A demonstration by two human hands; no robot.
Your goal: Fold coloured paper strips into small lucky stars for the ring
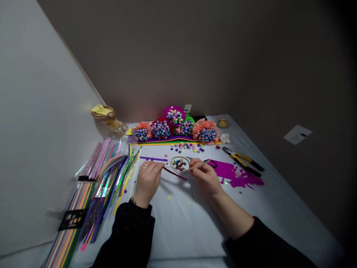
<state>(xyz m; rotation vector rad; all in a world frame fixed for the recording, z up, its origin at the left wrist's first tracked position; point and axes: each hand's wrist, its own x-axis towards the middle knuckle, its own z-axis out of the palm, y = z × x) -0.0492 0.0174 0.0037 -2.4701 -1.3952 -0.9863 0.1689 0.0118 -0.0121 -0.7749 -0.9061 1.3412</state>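
Observation:
My left hand (147,180) is closed in a pinch, its fingertips at the upper end of a dark red paper strip (175,174) that slants down to the right. My right hand (205,176) is closed too. A thin grey stick-like piece (205,163) shows above its fingers; what the fingertips pinch is too small to make out. Between the hands a round gold-rimmed dish (180,164) holds shiny multicoloured beads or stars. Black scissor handles (213,163) show just behind my right hand. A purple strip (153,159) lies beyond my left hand.
Paper-star bouquets (160,128) line the back wall, with loose folded stars (188,147) before them. Packs of coloured strips (72,219) cover the left side. At right are yellow-handled pliers (242,160) and magenta paper (225,169) with scraps. A wooden figure (111,121) stands back left.

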